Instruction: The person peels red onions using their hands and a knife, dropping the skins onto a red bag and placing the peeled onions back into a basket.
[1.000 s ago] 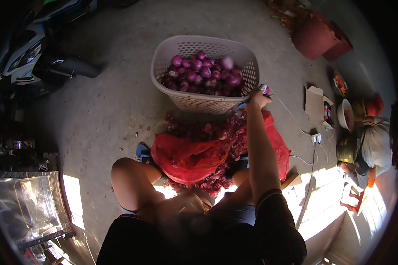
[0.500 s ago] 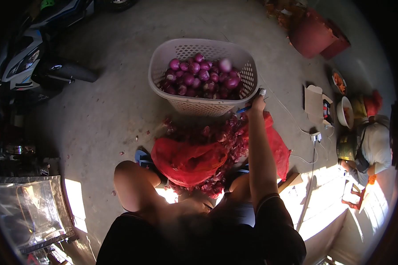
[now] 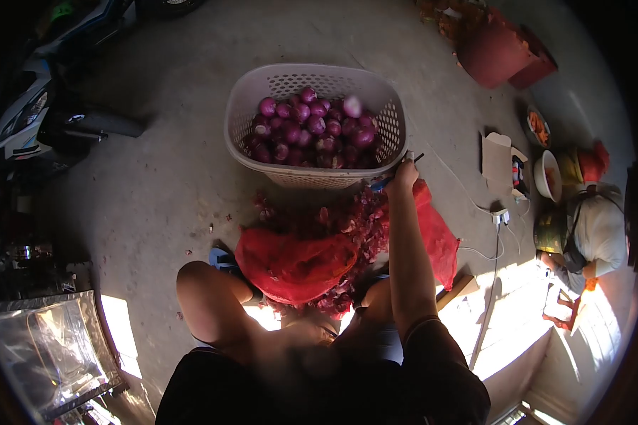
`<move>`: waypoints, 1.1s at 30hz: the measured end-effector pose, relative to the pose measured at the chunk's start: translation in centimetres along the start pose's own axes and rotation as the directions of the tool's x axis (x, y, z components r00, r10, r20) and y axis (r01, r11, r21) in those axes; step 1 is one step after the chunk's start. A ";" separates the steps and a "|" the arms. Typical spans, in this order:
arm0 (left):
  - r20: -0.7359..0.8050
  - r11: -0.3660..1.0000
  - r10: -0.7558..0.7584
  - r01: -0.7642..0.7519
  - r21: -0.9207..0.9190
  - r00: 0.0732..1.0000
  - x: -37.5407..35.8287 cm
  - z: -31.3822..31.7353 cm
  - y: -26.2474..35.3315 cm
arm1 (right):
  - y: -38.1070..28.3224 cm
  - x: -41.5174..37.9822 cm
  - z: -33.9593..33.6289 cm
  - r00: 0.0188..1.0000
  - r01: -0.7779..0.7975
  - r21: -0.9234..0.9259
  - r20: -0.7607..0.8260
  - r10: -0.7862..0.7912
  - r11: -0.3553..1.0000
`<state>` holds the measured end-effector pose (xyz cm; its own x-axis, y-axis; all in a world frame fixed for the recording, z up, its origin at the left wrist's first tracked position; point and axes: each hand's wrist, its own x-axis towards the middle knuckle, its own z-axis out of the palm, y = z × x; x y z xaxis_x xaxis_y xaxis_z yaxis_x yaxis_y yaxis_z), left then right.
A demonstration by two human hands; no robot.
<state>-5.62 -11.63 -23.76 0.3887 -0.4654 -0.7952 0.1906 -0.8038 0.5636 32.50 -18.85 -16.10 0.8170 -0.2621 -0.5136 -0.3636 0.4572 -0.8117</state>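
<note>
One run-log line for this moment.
right hand: holding slim tool, by basket | onions: in basket | left hand: unclear | red netting: below basket in view

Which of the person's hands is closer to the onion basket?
The right hand, by the near right corner of the onion basket. The left hand can't be made out clearly, but none shows beside the basket.

From here I see the right arm reaching forward, nearly straight, the sleeved upper arm behind it, and the right hand closed, fingers curled in.
</note>
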 end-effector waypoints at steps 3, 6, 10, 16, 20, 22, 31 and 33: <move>-0.006 1.000 -0.005 0.005 0.001 1.000 -0.2 -0.3 0.1 | -0.5 0.0 0.3 0.997 0.038 -0.007 0.066 -0.038 0.999; -0.014 1.000 -0.019 0.019 0.003 1.000 -0.5 -0.1 0.1 | -0.7 -1.6 0.3 0.999 0.043 -0.052 0.014 -0.043 0.998; -0.010 1.000 -0.022 0.022 0.005 1.000 -0.3 0.3 -0.3 | -0.9 -0.9 0.3 0.995 0.051 -0.053 0.083 -0.046 0.997; 0.013 1.000 -0.026 0.026 0.002 1.000 -0.3 0.3 -0.8 | -1.2 -1.4 0.8 0.998 0.038 -0.004 0.055 -0.038 0.999; 0.028 1.000 -0.026 0.025 0.008 0.999 -0.1 0.3 -1.0 | -1.2 -1.1 0.4 0.996 0.048 -0.010 0.078 -0.047 0.999; 0.036 1.000 -0.027 0.027 0.011 0.999 0.0 0.4 -1.3 | -1.0 -1.0 0.1 0.997 0.039 -0.037 0.061 -0.037 0.999; 0.053 0.999 -0.033 0.033 0.017 0.998 0.2 -0.2 -2.2 | -1.2 -1.1 0.5 0.997 0.060 -0.037 0.050 -0.058 0.998; 0.055 0.999 -0.041 0.039 0.026 0.998 0.4 -0.5 -2.3 | -1.3 -1.0 0.7 0.996 0.067 -0.003 0.051 -0.067 0.998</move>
<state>-5.46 -9.73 -25.23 0.3304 -0.4521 -0.8285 0.1818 -0.8309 0.5259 32.42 -18.57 -14.34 0.8612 -0.2485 -0.4434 -0.3093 0.4361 -0.8451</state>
